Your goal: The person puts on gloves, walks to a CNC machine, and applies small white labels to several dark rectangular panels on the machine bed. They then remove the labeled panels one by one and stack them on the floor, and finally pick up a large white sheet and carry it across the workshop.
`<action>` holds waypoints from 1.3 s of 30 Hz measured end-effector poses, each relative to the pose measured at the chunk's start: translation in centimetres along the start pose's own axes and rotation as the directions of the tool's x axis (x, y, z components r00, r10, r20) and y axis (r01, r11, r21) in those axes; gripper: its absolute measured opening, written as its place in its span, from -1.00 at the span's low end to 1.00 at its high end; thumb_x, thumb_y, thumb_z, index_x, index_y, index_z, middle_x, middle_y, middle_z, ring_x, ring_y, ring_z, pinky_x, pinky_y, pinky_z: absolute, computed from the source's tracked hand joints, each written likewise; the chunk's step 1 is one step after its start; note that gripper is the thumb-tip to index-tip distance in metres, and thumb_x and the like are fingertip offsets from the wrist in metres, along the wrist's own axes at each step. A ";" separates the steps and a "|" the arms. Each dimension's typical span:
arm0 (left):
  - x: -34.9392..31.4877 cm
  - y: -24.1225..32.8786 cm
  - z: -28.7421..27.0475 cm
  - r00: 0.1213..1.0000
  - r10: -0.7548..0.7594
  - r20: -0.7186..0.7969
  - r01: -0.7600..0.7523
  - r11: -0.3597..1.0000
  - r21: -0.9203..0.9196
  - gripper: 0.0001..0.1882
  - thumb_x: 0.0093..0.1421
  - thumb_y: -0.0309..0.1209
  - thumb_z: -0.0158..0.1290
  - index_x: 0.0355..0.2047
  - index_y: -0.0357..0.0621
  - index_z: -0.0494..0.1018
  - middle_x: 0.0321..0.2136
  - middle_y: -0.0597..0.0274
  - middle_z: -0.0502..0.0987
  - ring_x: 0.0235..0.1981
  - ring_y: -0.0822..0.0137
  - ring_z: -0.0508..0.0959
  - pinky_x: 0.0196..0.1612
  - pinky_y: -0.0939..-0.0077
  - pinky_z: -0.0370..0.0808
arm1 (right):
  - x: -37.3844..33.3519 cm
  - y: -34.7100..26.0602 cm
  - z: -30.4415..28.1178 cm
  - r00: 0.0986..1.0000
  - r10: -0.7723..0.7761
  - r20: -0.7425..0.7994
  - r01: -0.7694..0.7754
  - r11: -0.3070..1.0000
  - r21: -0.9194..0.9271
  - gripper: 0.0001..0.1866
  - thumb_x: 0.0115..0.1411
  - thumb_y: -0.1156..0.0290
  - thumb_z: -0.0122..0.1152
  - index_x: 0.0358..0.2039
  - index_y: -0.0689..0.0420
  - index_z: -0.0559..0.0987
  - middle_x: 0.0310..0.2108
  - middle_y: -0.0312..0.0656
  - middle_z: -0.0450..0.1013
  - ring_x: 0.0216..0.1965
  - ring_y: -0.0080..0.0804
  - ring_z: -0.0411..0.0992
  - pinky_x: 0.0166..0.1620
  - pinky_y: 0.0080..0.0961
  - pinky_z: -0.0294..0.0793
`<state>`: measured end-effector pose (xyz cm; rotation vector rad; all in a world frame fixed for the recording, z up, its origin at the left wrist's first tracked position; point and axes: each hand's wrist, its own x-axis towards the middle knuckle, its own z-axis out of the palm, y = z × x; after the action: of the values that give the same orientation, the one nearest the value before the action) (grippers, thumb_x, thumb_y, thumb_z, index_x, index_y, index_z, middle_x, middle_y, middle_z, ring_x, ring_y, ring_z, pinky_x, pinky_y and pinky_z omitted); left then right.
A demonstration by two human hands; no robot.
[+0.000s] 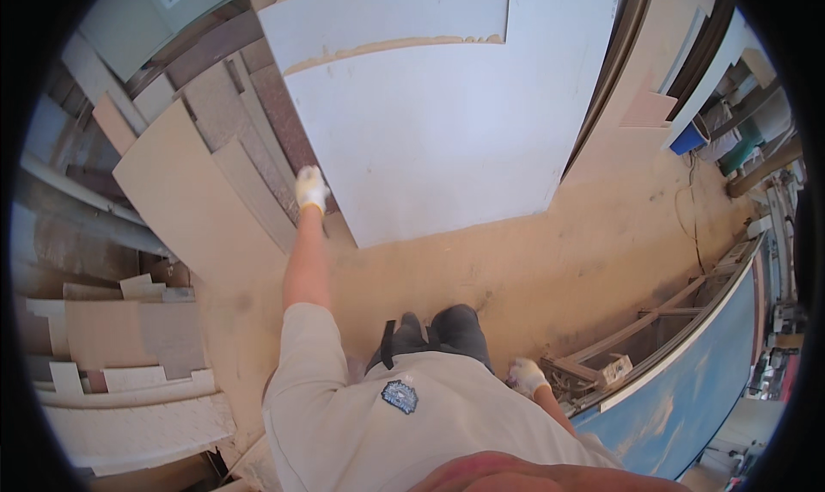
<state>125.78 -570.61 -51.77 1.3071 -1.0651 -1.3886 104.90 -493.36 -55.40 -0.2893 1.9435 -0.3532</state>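
Observation:
My left hand [311,189], in a white glove, is stretched forward beside the left edge of a large white panel [455,140]. Its fingers are curled in; whether they grip the panel's edge or the reddish-brown board [284,114] behind is hidden. The panel leans upright with its lower edge at the floor, and chipped tan strips cross its upper part. Low at my right side hangs my right hand [527,376], also gloved, close to a wooden frame [601,346]. Blur hides how its fingers are set.
Tan and grey boards [198,191] lean in a stack on the left, with offcuts [112,337] lower down. A blue-topped table [679,406] stands on the right. Farther back are a blue bin [690,137] and a cable [687,213] on the dusty floor [412,277].

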 end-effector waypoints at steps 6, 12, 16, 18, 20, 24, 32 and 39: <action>20.5 10.1 7.6 0.926 0.364 -0.098 -0.302 0.872 0.386 -0.43 0.43 -0.02 0.04 0.17 -0.29 0.52 0.14 -0.07 0.61 0.20 -0.01 0.57 0.28 0.21 0.45 | 5.9 0.4 -5.7 0.997 0.048 0.056 -0.016 0.886 -0.464 -0.61 0.25 0.17 0.21 -0.02 0.08 0.74 0.01 0.04 0.64 0.06 -0.07 0.62 0.07 -0.20 0.60; 24.5 15.4 14.9 0.835 0.356 -0.419 0.020 0.742 0.670 -0.19 0.36 0.19 0.04 0.22 -0.39 0.45 0.18 -0.27 0.53 0.17 -0.16 0.58 0.18 0.02 0.56 | 18.2 -11.6 -23.8 0.958 -0.157 0.240 0.272 0.238 -0.932 -0.66 0.31 0.20 0.15 -0.03 0.03 0.73 0.03 -0.01 0.64 0.01 0.04 0.62 0.05 -0.12 0.62; 23.9 15.7 16.3 0.778 0.300 -0.551 0.037 0.855 0.518 -0.17 0.33 0.16 0.13 0.22 -0.45 0.44 0.10 -0.27 0.58 0.09 -0.07 0.63 0.12 0.08 0.60 | 22.7 -26.1 -34.0 0.922 -0.263 -0.285 0.246 0.965 -0.094 -0.57 0.29 0.31 0.10 0.09 0.24 0.64 -0.23 -0.01 0.67 -0.19 -0.25 0.65 -0.03 -0.33 0.62; 23.9 15.2 15.3 0.792 0.268 -0.549 -0.045 0.921 0.386 -0.19 0.34 0.12 0.15 0.21 -0.48 0.44 0.08 -0.25 0.60 0.05 -0.04 0.65 0.10 0.12 0.60 | 23.6 -31.3 -36.9 0.926 -0.254 -0.279 0.294 0.949 0.111 -0.54 0.29 0.34 0.08 0.11 0.31 0.61 -0.21 -0.04 0.66 -0.20 -0.33 0.64 -0.01 -0.38 0.60; 24.6 15.0 14.2 0.831 0.297 -0.470 -0.149 0.933 0.327 -0.21 0.36 0.08 0.15 0.21 -0.51 0.44 0.08 -0.25 0.60 0.03 -0.02 0.65 0.09 0.17 0.59 | 23.4 -34.3 -37.4 0.879 -0.347 -0.327 0.421 0.887 0.191 -0.54 0.29 0.36 0.08 0.11 0.36 0.60 -0.17 -0.05 0.66 -0.20 -0.38 0.64 0.00 -0.41 0.59; 25.0 14.8 12.9 0.868 0.265 -0.420 -0.121 0.933 0.340 -0.21 0.39 0.10 0.10 0.21 -0.51 0.45 0.13 -0.16 0.59 0.03 0.02 0.64 0.13 0.22 0.56 | 21.3 -34.8 -36.0 0.940 -0.279 -0.198 0.278 0.960 -0.035 -0.54 0.32 0.30 0.05 0.16 0.19 0.61 -0.08 -0.04 0.66 -0.07 -0.21 0.63 0.09 -0.30 0.57; 21.2 17.6 10.1 0.945 0.189 -0.265 -0.152 0.977 0.152 -0.14 0.40 0.19 0.02 0.27 -0.48 0.42 0.23 -0.09 0.52 0.20 0.05 0.52 0.31 0.26 0.39 | 16.2 -48.2 -36.3 0.774 -0.631 -0.058 0.481 0.644 -0.595 -0.64 0.37 0.24 0.05 0.06 0.07 0.62 -0.04 0.03 0.63 0.05 0.06 0.55 0.11 -0.07 0.51; 16.6 15.1 7.6 0.935 0.188 -0.301 -0.153 0.979 0.137 -0.12 0.43 0.18 0.00 0.37 -0.46 0.30 0.37 0.00 0.38 0.33 0.12 0.37 0.41 0.30 0.23 | 13.2 -67.2 -39.7 -0.052 -0.999 0.016 0.498 -0.040 -0.866 -0.52 0.25 0.31 0.26 0.17 0.16 0.51 0.17 -0.03 0.49 0.12 -0.03 0.47 0.20 -0.13 0.46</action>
<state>118.90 -589.93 -39.86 1.4242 -1.0215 -0.9646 65.78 -555.90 -26.75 -2.4471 2.2109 -0.6337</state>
